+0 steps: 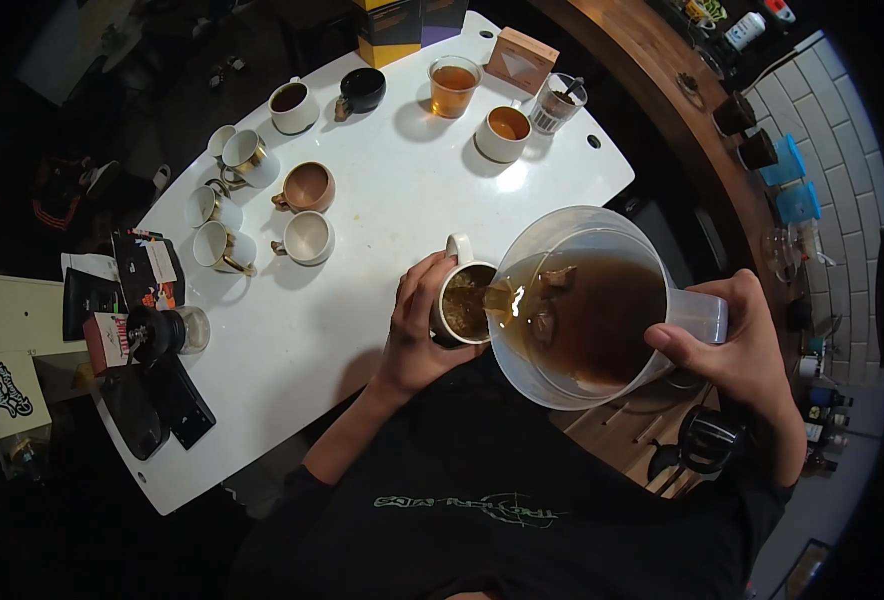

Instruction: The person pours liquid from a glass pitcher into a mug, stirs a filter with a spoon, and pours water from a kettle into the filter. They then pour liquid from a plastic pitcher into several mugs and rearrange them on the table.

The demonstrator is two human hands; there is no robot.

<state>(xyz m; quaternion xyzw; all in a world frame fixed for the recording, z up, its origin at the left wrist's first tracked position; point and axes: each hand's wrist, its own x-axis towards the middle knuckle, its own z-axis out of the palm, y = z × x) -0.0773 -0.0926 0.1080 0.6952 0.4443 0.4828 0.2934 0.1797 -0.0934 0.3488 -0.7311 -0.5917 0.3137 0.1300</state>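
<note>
pouring brown liquid [607,320] from a tilted clear pitcher [587,222], the right hand [730,345] has its fingers wrapped round the handle, thumb along the near side. the pitcher lies to the left of those fingers, its lip at the rim of a pale mug [445,305], with liquid running across between them. the left hand [420,325] has its fingers curled about the side of the mug, whose handle points away from the person. two dark lumps [559,280] show in the pitcher.

beyond the mug are one brown cup [308,190] and one white cup [308,240]; further left, three gold-trimmed mugs [226,248] and one partly hidden small cup [221,139]. along the far side come one mug of dark drink [293,108], one black cup [364,91], one plastic cup [453,88] of amber drink, one orange-lined cup [503,134], one glass [559,104] and one peach box [523,58].

the tabletop [392,205] is white and glossy. a wooden counter [652,65] curves past on the right, before a white tiled wall [842,120]; the left of the room is dark.
</note>
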